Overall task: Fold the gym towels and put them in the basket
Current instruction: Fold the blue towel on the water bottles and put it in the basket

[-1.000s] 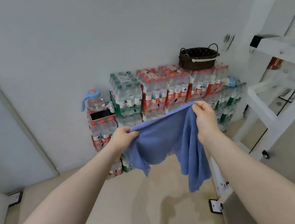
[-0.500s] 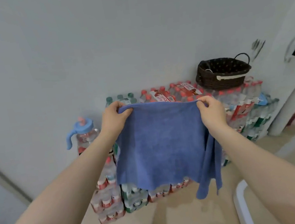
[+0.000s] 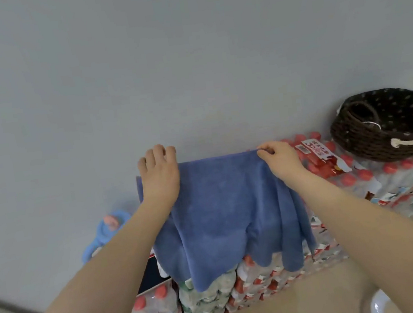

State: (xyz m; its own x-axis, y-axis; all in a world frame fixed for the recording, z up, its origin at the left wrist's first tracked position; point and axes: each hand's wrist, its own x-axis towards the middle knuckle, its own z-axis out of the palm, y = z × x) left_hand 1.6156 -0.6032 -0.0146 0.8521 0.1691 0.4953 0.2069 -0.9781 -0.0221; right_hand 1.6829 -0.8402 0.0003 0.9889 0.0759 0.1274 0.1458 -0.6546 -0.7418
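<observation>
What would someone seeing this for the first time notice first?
A blue towel fills the middle, spread over the top of stacked packs of bottled water and hanging down their front. The left hand lies on its far left corner and the right hand pinches its far edge. To the right, a dark woven basket sits on the same stack.

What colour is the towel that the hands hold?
Blue; the towel shows plainly in the head view.
</observation>
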